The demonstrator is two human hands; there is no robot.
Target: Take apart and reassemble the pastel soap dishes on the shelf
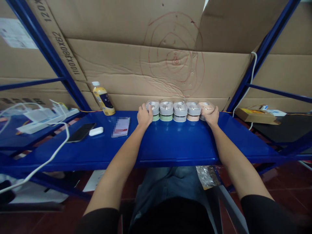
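Several small rounded boxes with clear-looking tops stand side by side in a row at the back of the blue shelf (175, 143). Their upper parts are mostly grey; below are green, grey and peach parts. My left hand (144, 116) is wrapped against the outer side of the leftmost box (155, 112), which has a green base. At the other end, my right hand (211, 116) grips the peach-topped box (205, 106), its fingers partly covering it. Between them are a green-based box (166, 110), a grey box (180, 111) and a peach-based box (193, 111).
Left of the row stand a yellow drink bottle (104, 100), a lit phone (121, 127), a white earbud case (96, 131) and a dark phone (81, 132). A white cable (55, 154) crosses the left side. Cardboard (117, 71) walls the back; an open carton (257, 116) lies right.
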